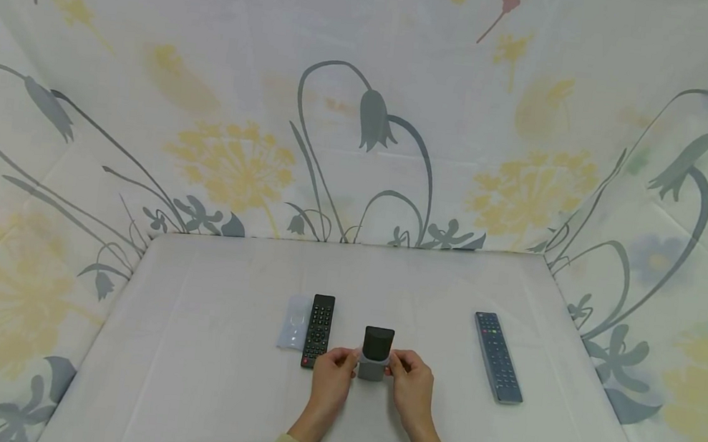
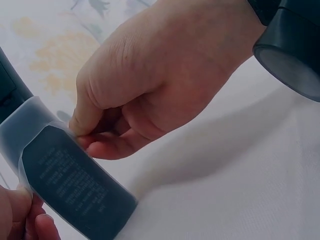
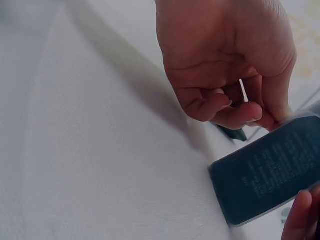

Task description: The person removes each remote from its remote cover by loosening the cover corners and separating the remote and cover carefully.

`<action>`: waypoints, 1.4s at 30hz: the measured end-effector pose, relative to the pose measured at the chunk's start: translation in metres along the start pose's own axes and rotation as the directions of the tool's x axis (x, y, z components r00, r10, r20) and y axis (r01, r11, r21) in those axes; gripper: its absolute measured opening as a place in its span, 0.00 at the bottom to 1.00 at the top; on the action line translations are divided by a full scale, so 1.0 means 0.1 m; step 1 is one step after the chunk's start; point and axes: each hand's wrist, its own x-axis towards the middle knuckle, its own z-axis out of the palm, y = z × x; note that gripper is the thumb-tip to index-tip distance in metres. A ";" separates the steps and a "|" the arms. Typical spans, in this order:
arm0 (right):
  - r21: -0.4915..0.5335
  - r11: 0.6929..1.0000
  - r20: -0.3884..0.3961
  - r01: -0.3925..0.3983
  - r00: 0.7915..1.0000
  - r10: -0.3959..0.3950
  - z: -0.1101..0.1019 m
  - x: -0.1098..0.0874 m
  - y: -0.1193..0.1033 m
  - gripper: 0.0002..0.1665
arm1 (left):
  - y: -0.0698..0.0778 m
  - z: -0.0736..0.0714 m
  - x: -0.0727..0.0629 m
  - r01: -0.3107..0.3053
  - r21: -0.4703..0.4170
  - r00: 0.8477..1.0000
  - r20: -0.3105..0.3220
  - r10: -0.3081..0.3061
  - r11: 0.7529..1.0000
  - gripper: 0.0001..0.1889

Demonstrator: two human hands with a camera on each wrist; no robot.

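Observation:
Between my two hands stands a dark flat device [image 1: 378, 342] with rounded corners and rows of printed text, partly inside a translucent sleeve [image 2: 22, 125]. My left hand [image 1: 333, 376] pinches the sleeve's left edge between thumb and fingers. On the opposite edge, my right hand [image 1: 412, 385] pinches the sleeve in the same way. In the left wrist view, the printed face of the device [image 2: 75, 185] extends out past the sleeve's edge. The right wrist view shows the free end of the device [image 3: 265, 175]; its other end is cut off there.
A black remote control [image 1: 319, 331] lies just left of my hands, beside a clear plastic wrapper [image 1: 294, 323]. Farther right lies a dark blue remote control [image 1: 499, 357]. White cloth [image 1: 214, 379] covers the table, and flower-patterned sheets [image 1: 375, 21] rise behind and at both sides.

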 end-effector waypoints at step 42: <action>-0.282 0.946 0.002 0.159 0.986 -0.165 0.02 -0.01 0.21 0.03 | -0.08 -0.09 0.05 -0.183 0.289 0.982 0.089 0.164 0.940 0.06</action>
